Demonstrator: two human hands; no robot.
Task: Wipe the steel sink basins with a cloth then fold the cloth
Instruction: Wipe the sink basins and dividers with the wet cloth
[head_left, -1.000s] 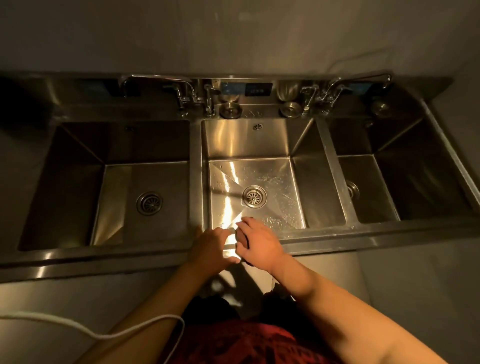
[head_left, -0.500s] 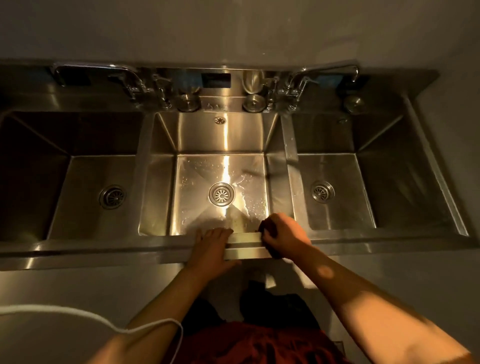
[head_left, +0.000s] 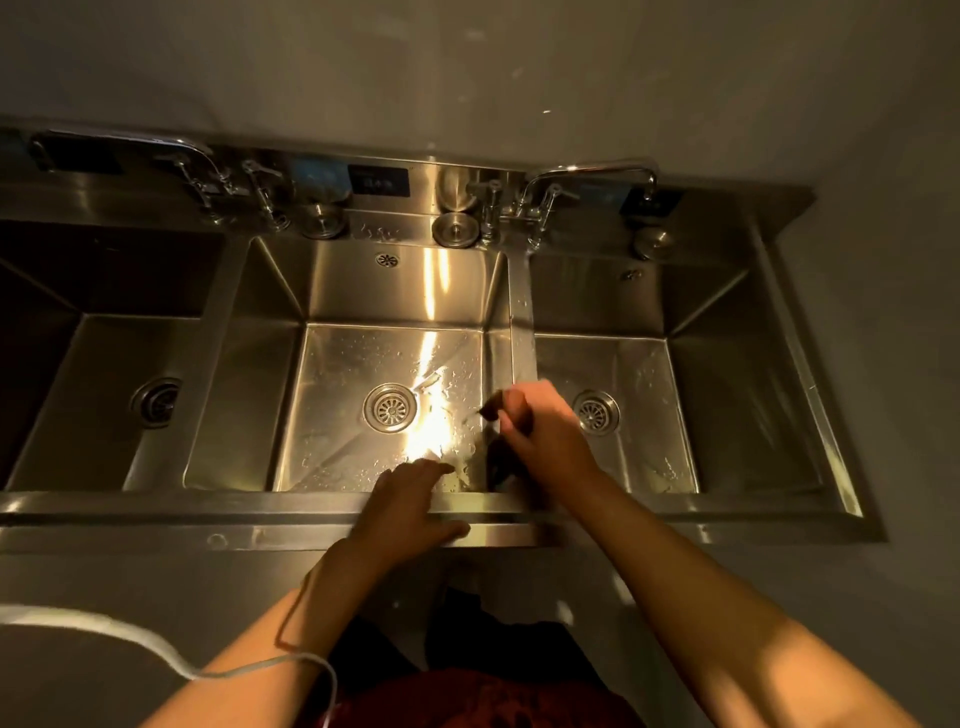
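We find a steel sink unit (head_left: 156, 512) with 3 basins. The right hand (head_left: 540, 431) holds a dark cloth (head_left: 500, 457) over the near right corner of the middle basin (head_left: 332, 415), against the divider (head_left: 521, 332) to the right basin (head_left: 644, 405). Its fingers are curled round the cloth, and a dark corner shows beside the thumb. The left hand (head_left: 410, 504) rests on the near rim, fingers straight and close together, reaching over the edge, thumb along the front lip.

Water droplets lie on the floors of the middle and right basins, so we judge wiping unfinished in both. The left basin (head_left: 104, 395) is too dark to assess. The cloth is bunched, so folding is not begun.

Most of the cloth is hidden under the right hand and in shadow; we cannot tell its size or whether it touches the steel. The left basin's far-left part is cut off. Glare around the middle drain (head_left: 389, 409) masks the surface there.
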